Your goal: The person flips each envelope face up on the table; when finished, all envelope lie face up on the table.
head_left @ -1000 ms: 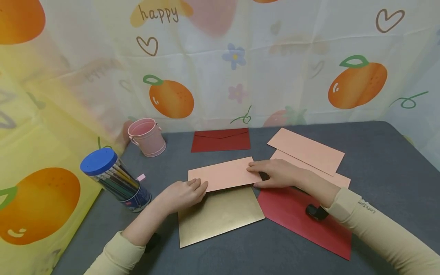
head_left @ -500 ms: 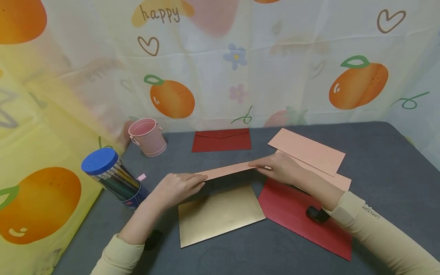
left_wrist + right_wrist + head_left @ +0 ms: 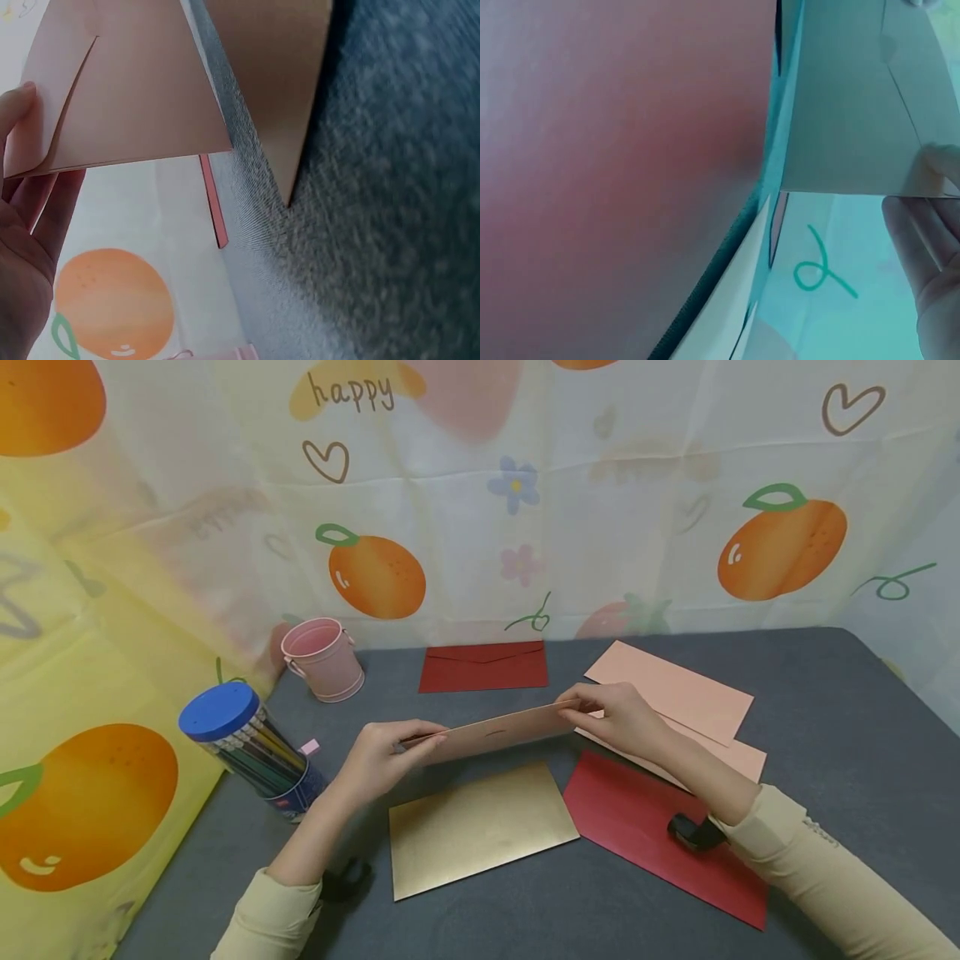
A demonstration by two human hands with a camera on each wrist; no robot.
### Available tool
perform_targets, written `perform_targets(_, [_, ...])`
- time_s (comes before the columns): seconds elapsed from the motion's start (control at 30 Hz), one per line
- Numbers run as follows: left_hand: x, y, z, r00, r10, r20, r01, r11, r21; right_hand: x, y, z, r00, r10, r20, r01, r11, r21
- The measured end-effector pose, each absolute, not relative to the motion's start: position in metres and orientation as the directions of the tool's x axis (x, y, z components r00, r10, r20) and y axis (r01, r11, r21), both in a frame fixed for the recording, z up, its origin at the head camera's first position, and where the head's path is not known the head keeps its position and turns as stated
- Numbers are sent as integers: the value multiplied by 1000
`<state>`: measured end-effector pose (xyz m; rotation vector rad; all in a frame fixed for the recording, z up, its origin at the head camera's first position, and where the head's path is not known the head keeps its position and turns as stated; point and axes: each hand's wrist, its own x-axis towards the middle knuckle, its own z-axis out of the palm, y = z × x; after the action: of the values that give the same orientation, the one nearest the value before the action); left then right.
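Both hands hold a pink envelope [image 3: 504, 735] up over the table, its flap side tilted toward me. My left hand [image 3: 381, 758] pinches its left end, thumb on the near face and fingers behind. At the other end, the thumb and fingers of my right hand [image 3: 617, 714] pinch the right edge. The flap line crosses the envelope [image 3: 142, 97] in the left wrist view. Below it on the table lies a gold envelope [image 3: 483, 831], with a larger red envelope [image 3: 645, 835] to its right, partly under my right forearm.
Two pink envelopes overlap at the right, the upper one [image 3: 675, 689] partly covering the lower one [image 3: 723, 750]. A dark red envelope [image 3: 483, 668] lies at the back. On the left stand a pink bucket [image 3: 326, 664] and a blue-lidded tub of pencils [image 3: 262, 756]. A printed cloth [image 3: 600, 527] hangs behind.
The pink envelope has risen off the gold envelope and tipped, so its plain face has given way to its flap side. Both hands have moved up and changed from fingers on top to pinching its ends.
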<state>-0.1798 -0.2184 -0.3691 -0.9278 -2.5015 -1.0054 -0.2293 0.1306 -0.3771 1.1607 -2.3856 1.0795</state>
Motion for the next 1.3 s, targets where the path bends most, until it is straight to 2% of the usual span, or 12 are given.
perform_targets(0.13, [-182,-218,-372,-790,403,461,612,487,623,-229,131,-376,-672,-521,526,-735,383,-560])
perform_targets(0.23, [-183,-217,-373,-818,362,446,574,477,665,-229,130,-375,-699,-503,509,-708,384,-592])
perform_targets(0.6, [-182,-230,-380,-901,292,322,433,544,719,-231,136,-379,-744,-552,377,-640,425,-640])
perform_targets(0.83, [-183,-243,-384,-908,348,231,399,559,727,-235,139,-385,-742,-594,311,-641,490,-591])
perform_targets(1.1, [-187,-249,-389,-890,435,136,406,622,669,-237,138,-392,-771,-597,223,-605,576,-549])
perform_targets(1.3, [-188,-249,-389,-918,378,124,353,631,691,-235,136,-396,-796,-568,209,-569,585,-578])
